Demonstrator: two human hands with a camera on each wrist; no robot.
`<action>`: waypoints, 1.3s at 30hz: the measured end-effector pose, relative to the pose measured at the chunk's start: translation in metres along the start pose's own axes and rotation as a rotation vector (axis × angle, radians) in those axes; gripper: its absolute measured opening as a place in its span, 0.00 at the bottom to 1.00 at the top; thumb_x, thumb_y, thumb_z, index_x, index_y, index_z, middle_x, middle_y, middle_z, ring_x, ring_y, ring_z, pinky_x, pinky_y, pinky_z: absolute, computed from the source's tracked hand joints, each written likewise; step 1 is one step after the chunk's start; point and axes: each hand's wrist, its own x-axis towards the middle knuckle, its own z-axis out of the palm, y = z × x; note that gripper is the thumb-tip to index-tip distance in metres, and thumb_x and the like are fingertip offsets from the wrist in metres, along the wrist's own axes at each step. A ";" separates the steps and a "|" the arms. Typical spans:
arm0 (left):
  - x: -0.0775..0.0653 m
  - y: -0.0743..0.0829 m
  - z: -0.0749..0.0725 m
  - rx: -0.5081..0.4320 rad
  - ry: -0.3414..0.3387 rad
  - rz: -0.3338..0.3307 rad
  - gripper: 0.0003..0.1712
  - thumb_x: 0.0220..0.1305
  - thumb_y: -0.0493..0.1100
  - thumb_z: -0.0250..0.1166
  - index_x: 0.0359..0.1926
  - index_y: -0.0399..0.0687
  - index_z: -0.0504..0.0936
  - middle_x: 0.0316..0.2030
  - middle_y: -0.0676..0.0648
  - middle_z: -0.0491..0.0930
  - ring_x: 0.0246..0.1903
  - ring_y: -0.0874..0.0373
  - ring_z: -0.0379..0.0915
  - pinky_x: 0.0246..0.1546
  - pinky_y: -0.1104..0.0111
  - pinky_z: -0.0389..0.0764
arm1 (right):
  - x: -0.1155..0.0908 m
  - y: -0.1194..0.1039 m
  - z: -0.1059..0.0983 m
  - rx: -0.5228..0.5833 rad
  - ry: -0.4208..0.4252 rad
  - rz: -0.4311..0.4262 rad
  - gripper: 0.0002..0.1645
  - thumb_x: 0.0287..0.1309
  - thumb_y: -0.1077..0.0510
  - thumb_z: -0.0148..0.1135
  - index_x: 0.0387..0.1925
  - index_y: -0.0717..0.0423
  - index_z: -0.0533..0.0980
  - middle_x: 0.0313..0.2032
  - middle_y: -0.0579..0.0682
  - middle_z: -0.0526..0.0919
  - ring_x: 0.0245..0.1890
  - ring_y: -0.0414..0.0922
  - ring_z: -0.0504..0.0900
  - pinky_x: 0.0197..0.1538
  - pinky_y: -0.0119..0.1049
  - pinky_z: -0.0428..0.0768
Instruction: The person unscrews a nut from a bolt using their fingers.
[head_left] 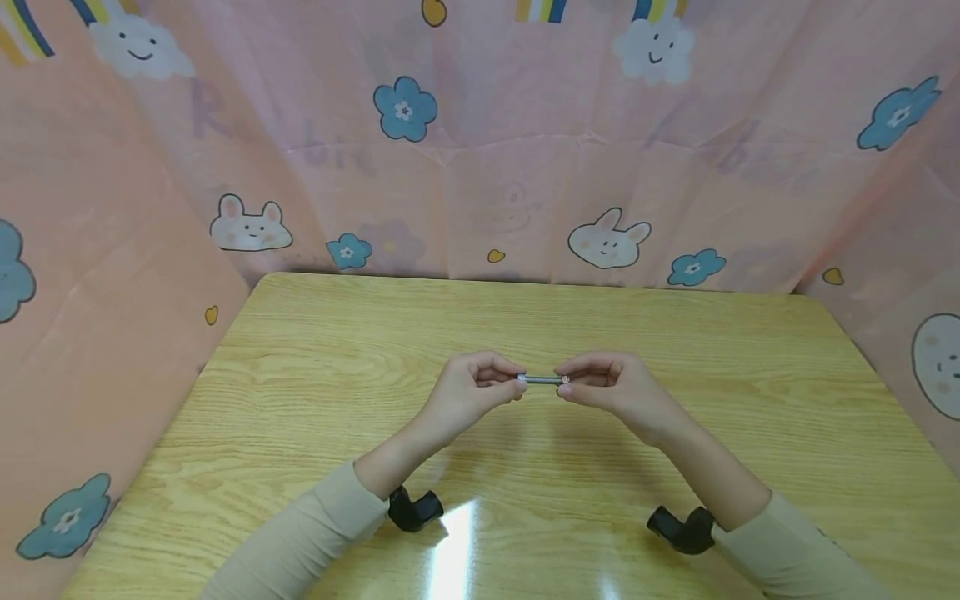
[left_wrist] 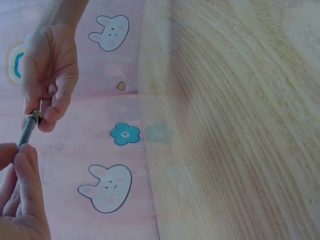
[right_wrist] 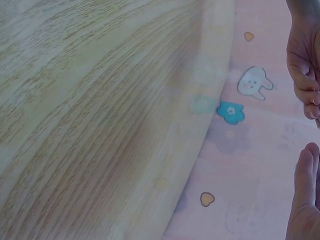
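A thin threaded bolt (head_left: 542, 380) spans level between the two hands, above the middle of the table. Its left end is pinched between thumb and fingers of my left hand (head_left: 467, 393). My right hand (head_left: 618, 390) pinches the other end, where a small metal nut (left_wrist: 36, 116) shows at the fingertips. In the left wrist view the thread runs from the nut down to the left hand's fingers (left_wrist: 29, 180). The right wrist view catches only parts of both hands at its right edge, and the bolt is out of sight there.
A wood-grain table (head_left: 337, 333) lies beneath the hands, with a bright reflection near its front. Pink patterned cloth (head_left: 510, 167) hangs behind and at both sides. Black wrist cameras (head_left: 415, 510) sit on both forearms.
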 end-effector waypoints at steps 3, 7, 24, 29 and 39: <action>0.000 0.000 0.000 -0.007 0.001 -0.001 0.10 0.59 0.35 0.64 0.42 0.35 0.80 0.36 0.38 0.82 0.34 0.51 0.81 0.39 0.66 0.80 | -0.001 0.000 0.000 0.008 0.001 -0.007 0.14 0.55 0.65 0.64 0.44 0.67 0.77 0.34 0.48 0.83 0.35 0.41 0.83 0.44 0.35 0.80; 0.001 0.000 0.001 -0.008 0.003 -0.010 0.10 0.59 0.36 0.65 0.42 0.36 0.81 0.35 0.41 0.83 0.35 0.51 0.81 0.39 0.66 0.80 | 0.000 -0.001 -0.001 0.017 0.010 -0.008 0.19 0.56 0.65 0.63 0.46 0.76 0.73 0.35 0.48 0.84 0.36 0.41 0.84 0.44 0.34 0.80; 0.000 -0.002 -0.002 -0.019 0.004 -0.008 0.12 0.59 0.35 0.64 0.43 0.33 0.79 0.36 0.36 0.82 0.35 0.50 0.81 0.40 0.65 0.80 | -0.002 -0.002 -0.001 -0.021 0.045 0.062 0.24 0.54 0.63 0.66 0.48 0.77 0.73 0.42 0.57 0.83 0.37 0.40 0.84 0.44 0.35 0.80; -0.001 -0.003 -0.003 -0.016 0.007 -0.021 0.14 0.59 0.37 0.65 0.44 0.32 0.79 0.34 0.41 0.83 0.36 0.47 0.80 0.41 0.66 0.80 | -0.003 0.000 -0.001 -0.008 0.038 0.060 0.22 0.53 0.64 0.66 0.46 0.76 0.74 0.36 0.51 0.85 0.36 0.42 0.84 0.43 0.35 0.80; 0.001 -0.002 -0.005 0.002 -0.007 -0.011 0.11 0.60 0.35 0.64 0.43 0.36 0.80 0.36 0.41 0.83 0.36 0.48 0.80 0.40 0.65 0.80 | 0.000 0.002 -0.004 -0.034 0.048 0.059 0.21 0.51 0.64 0.67 0.44 0.75 0.75 0.31 0.48 0.84 0.33 0.45 0.84 0.41 0.36 0.81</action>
